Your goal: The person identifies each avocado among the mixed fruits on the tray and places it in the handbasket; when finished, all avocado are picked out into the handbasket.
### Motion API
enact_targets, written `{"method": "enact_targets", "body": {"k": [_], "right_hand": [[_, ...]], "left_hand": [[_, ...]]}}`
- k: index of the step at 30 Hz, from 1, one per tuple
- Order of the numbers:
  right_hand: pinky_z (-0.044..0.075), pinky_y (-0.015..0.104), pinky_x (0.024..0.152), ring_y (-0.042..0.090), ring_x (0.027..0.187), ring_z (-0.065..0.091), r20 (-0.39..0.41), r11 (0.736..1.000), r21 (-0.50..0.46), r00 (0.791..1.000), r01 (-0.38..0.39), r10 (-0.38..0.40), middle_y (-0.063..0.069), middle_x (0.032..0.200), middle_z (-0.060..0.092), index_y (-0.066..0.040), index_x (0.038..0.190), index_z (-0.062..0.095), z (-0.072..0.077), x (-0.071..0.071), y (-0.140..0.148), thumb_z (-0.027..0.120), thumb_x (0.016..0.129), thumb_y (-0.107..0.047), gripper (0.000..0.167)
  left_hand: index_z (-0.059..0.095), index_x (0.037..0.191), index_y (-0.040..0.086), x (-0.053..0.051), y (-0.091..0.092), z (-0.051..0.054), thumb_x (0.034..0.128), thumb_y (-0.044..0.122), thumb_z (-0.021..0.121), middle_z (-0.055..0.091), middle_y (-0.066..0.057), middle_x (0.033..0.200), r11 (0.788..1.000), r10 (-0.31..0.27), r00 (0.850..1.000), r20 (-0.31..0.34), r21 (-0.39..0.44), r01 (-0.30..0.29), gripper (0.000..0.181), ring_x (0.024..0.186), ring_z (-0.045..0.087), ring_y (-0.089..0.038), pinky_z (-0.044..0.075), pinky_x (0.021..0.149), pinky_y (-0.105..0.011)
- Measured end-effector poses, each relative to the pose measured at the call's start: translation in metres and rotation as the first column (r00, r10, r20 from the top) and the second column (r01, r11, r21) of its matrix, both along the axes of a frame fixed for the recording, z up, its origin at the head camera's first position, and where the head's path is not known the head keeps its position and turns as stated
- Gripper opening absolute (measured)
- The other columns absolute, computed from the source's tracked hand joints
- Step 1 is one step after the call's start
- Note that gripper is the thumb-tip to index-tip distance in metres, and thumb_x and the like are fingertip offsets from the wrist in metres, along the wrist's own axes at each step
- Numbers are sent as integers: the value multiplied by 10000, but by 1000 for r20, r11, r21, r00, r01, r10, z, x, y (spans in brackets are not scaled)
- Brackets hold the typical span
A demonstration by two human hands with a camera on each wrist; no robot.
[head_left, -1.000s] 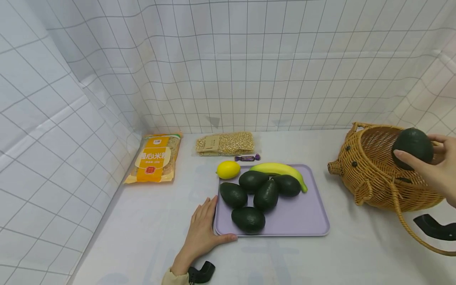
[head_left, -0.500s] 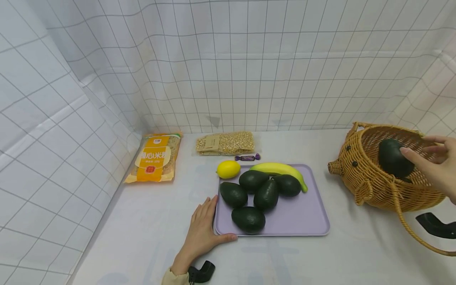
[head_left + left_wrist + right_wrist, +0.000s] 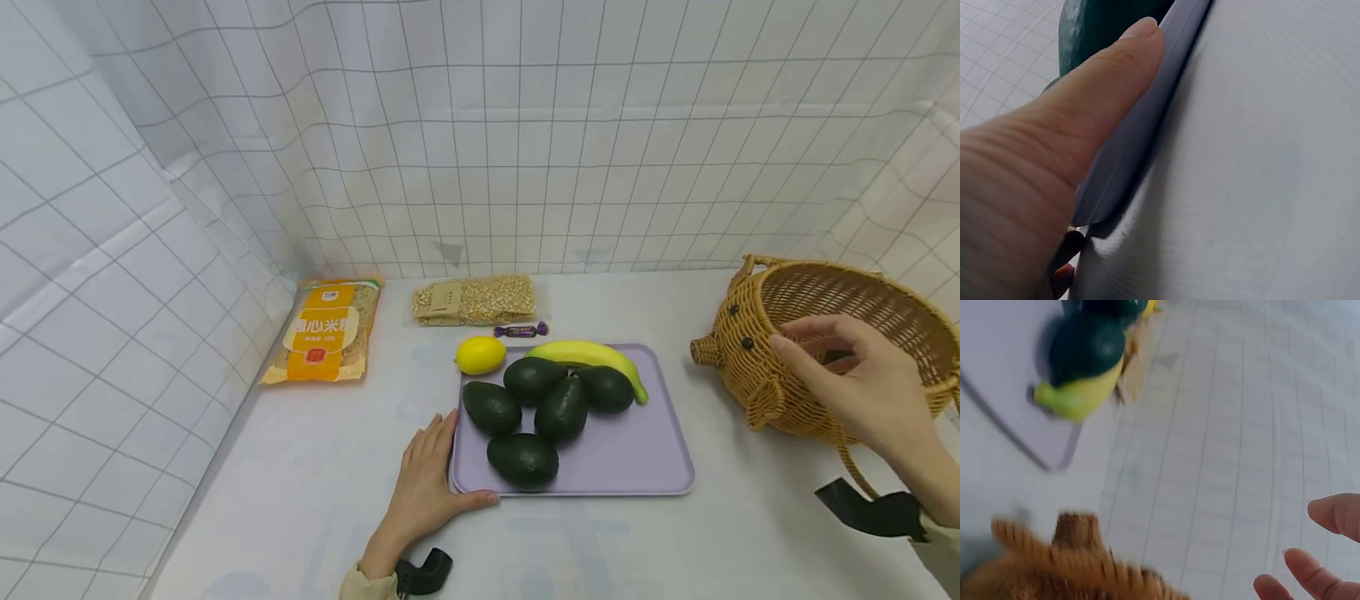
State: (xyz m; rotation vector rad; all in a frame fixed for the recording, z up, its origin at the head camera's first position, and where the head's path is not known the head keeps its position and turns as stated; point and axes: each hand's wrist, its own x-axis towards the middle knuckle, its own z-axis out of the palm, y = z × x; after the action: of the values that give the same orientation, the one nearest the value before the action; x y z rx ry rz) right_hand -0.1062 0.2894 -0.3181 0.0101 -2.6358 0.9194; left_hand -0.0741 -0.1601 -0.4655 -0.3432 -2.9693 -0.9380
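A lilac tray (image 3: 622, 454) carries several dark green avocados (image 3: 522, 462) and a yellow banana (image 3: 592, 356). My left hand (image 3: 423, 483) lies at the tray's front left corner, fingers straight along the side and thumb on the front rim (image 3: 1179, 37). On the right, a pig-shaped wicker basket (image 3: 738, 379) stands with its opening upward. Over its near side hovers my right hand (image 3: 870, 383), fingers loosely bent with nothing held. The hand covers much of the basket's inside; a dark patch shows between its fingers. The right wrist view shows the fingertips (image 3: 1329, 515) apart.
A lemon (image 3: 481, 356) touches the tray's back left corner. Behind it lie a purple-wrapped candy (image 3: 521, 331) and a clear bag of yellow kernels (image 3: 480, 302). An orange food packet (image 3: 324, 333) is at the left, near the grid-patterned cloth (image 3: 540, 167).
My right hand let go of an avocado inside the basket and came left, over the basket's near side. The left hand and the tray have stayed in place.
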Motion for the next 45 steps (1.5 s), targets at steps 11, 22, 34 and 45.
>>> {"method": "enact_targets", "body": {"k": [11, 22, 34, 45], "right_hand": [[449, 174, 689, 160, 847, 586, -32, 964, -64, 966, -257, 255, 38, 1014, 659, -142, 1082, 661, -36, -13, -66, 708, 871, -249, 241], [475, 468, 847, 276, 1066, 566, 42, 877, -124, 881, -464, 471, 83, 1208, 613, -62, 1233, 594, -77, -45, -103, 733, 844, -314, 484], [431, 534, 904, 328, 1121, 485, 95, 855, 35, 853, -517, 512, 151, 1231, 525, -104, 1220, 605, -94, -53, -116, 873, 674, -278, 633], [457, 556, 841, 326, 1129, 508, 155, 880, 105, 881, -464, 446, 120, 1242, 540, -150, 1217, 546, -102, -50, -119, 882, 647, -329, 686]], "left_hand": [[223, 1508, 65, -1, 0, 1, 606, 700, 740, 287, -152, 1509, 1000, -1, 1000, -1, 7, 1, 1219, 1406, 160, -292, 92, 1121, -490], [224, 1509, 68, -1, 1, 0, 608, 695, 742, 289, -151, 1508, 1000, -12, 1000, -9, 6, 12, 1214, 1405, 166, -291, 95, 1121, -489], [229, 1507, 65, -1, 0, -1, 608, 693, 744, 298, -153, 1503, 1000, -12, 1000, -17, 5, 12, 1211, 1403, 173, -291, 101, 1119, -492], [229, 1507, 67, 0, 0, 0, 607, 703, 737, 293, -156, 1505, 1000, -6, 1000, -14, 0, 6, 1214, 1403, 172, -295, 105, 1118, -494]]}}
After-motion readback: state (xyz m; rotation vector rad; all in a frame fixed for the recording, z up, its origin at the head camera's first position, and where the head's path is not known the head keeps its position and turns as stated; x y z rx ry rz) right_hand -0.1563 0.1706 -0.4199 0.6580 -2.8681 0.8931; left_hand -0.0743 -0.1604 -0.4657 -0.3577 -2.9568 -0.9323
